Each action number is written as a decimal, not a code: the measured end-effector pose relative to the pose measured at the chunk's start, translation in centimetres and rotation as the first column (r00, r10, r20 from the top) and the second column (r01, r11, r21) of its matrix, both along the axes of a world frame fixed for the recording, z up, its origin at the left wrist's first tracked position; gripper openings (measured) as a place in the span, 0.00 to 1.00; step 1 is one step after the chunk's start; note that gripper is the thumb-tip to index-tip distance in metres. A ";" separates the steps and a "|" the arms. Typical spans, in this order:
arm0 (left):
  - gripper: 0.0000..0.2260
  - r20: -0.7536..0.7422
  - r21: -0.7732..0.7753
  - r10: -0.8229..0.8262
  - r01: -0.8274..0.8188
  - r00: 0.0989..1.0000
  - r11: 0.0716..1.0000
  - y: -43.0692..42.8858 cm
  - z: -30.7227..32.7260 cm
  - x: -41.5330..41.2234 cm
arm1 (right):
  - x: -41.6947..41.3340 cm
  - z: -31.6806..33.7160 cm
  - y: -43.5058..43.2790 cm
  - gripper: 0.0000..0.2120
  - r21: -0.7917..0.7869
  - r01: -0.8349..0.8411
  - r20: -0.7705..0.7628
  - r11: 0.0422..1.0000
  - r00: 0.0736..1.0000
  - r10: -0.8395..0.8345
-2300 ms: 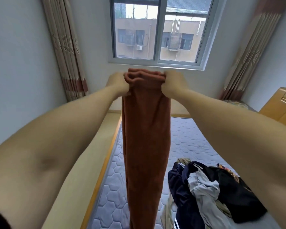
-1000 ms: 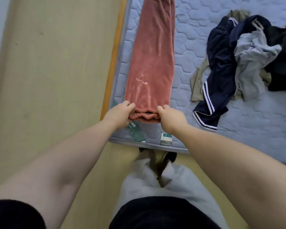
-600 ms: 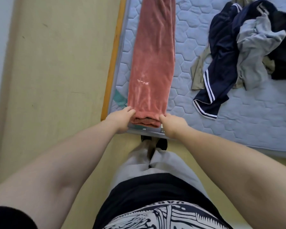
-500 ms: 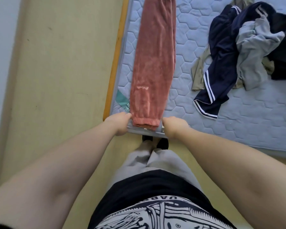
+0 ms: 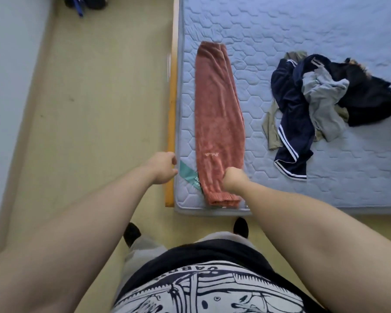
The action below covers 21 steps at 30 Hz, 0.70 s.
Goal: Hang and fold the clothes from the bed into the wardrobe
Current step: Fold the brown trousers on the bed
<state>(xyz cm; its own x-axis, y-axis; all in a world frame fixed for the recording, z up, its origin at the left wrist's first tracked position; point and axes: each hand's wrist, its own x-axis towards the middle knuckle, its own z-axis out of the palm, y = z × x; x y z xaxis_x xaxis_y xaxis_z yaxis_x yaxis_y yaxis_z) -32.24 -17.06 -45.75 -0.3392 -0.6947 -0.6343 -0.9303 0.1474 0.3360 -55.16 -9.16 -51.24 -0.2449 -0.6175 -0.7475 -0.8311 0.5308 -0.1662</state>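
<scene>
The mattress [image 5: 280, 30] carries the red trousers [image 5: 217, 109] flat along its left edge and a clothes heap [image 5: 321, 102] well apart rightward; the fold looks about to start and would need 2 grips, with the left hand [image 5: 163, 168] loose and empty and the right hand [image 5: 234, 180] fisted on the trousers' near end, grip unclear.

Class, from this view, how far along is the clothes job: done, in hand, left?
Done: the trousers lie flat on the mattress. In hand: the right hand grips them by the near end; the left hand holds nothing. Left: folding them, plus the whole pile; no wardrobe in view.
</scene>
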 end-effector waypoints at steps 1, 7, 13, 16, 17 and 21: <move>0.17 -0.028 -0.015 -0.040 0.039 0.999 0.999 -0.8 0.8 1.4 | 1.8 -0.1 -0.5 0.09 -0.033 0.098 0.010 0.995 0.995 -0.097; 0.16 -0.105 -0.077 -0.255 0.247 0.961 0.966 -5.7 6.6 11.2 | 13.2 0.7 -1.3 0.11 -0.078 0.642 0.136 0.763 0.765 -0.629; 0.17 -0.062 -0.118 -0.325 0.316 0.944 0.941 -15.0 7.8 14.9 | 18.5 1.5 -6.4 0.11 -0.076 0.918 0.297 0.388 0.392 -0.871; 0.18 -0.094 -0.120 -0.321 0.309 0.942 0.943 -19.5 7.6 14.4 | 19.6 1.6 -11.0 0.11 -0.014 0.968 0.363 0.250 0.238 -0.901; 0.18 -0.116 -0.118 -0.316 0.303 0.941 0.946 -21.1 7.6 14.2 | 19.9 1.8 -13.0 0.09 0.006 0.978 0.396 0.210 0.190 -0.898; 0.19 -0.121 -0.115 -0.361 0.348 0.925 0.930 -28.6 7.2 13.0 | 19.9 0.8 -21.9 0.08 0.012 0.977 0.499 0.213 0.179 -0.848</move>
